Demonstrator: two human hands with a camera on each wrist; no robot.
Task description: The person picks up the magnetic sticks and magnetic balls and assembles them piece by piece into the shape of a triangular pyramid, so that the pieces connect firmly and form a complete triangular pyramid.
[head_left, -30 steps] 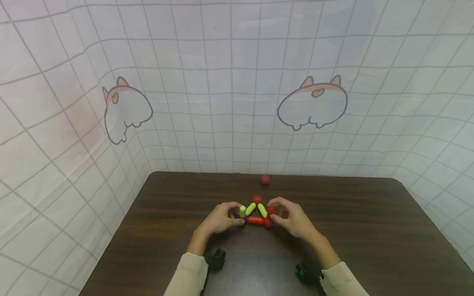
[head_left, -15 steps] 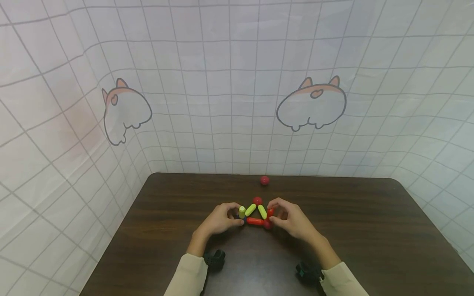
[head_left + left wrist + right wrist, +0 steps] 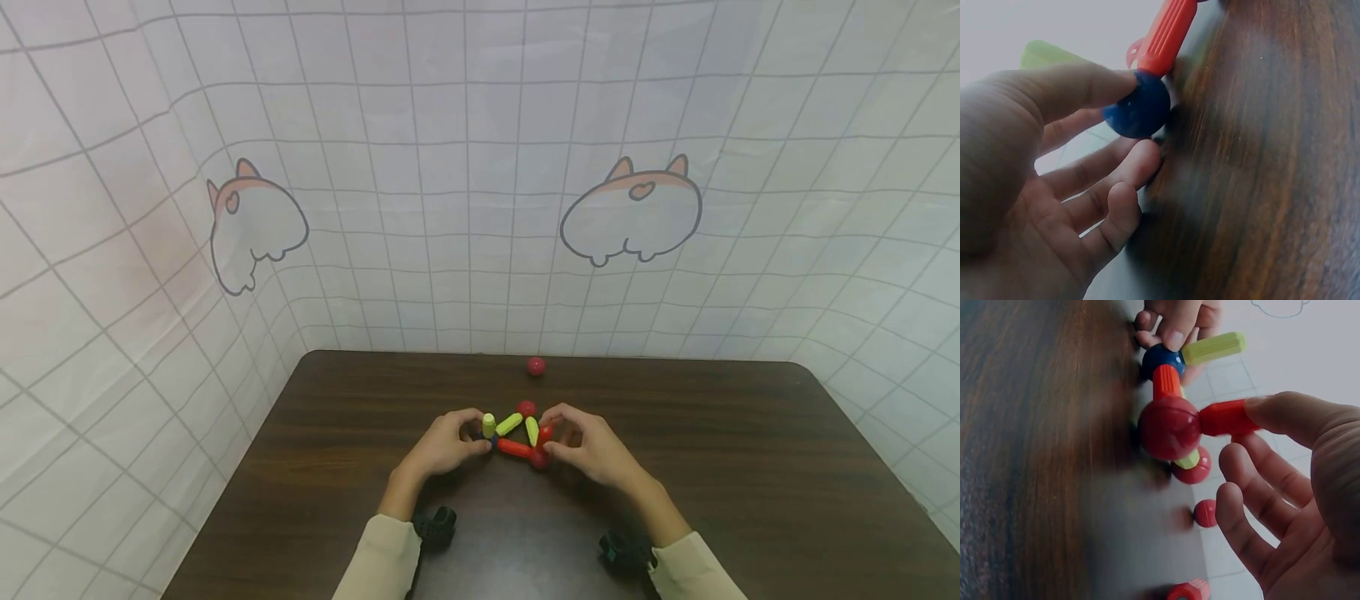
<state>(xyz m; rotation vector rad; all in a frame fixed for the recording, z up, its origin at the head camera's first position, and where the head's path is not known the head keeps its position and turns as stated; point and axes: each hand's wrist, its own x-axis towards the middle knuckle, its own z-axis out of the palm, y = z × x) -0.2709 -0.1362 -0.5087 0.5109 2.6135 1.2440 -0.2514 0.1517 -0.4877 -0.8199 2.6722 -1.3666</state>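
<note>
A triangle of magnetic rods and balls lies on the table in the head view, with a red ball (image 3: 527,408) at its far corner. My left hand (image 3: 444,443) pinches the blue ball (image 3: 1141,106) at the left corner; a yellow-green rod (image 3: 489,425) stands up from it. At the right corner is another red ball (image 3: 1169,428), from which a red rod (image 3: 1229,417) rises. My right hand (image 3: 596,446) pinches that rod between thumb and fingers. One red rod (image 3: 514,448) forms the near side, and yellow-green rods (image 3: 510,423) form the other two.
A loose red ball (image 3: 536,367) lies near the back edge of the dark wooden table (image 3: 712,450). In the right wrist view a separate red piece (image 3: 1189,590) lies at the bottom. A gridded white curtain (image 3: 390,208) hangs behind the table.
The triangle has turned slightly: its far red ball has shifted right, and the right corner has come a little nearer and left. Both hands keep their hold.
</note>
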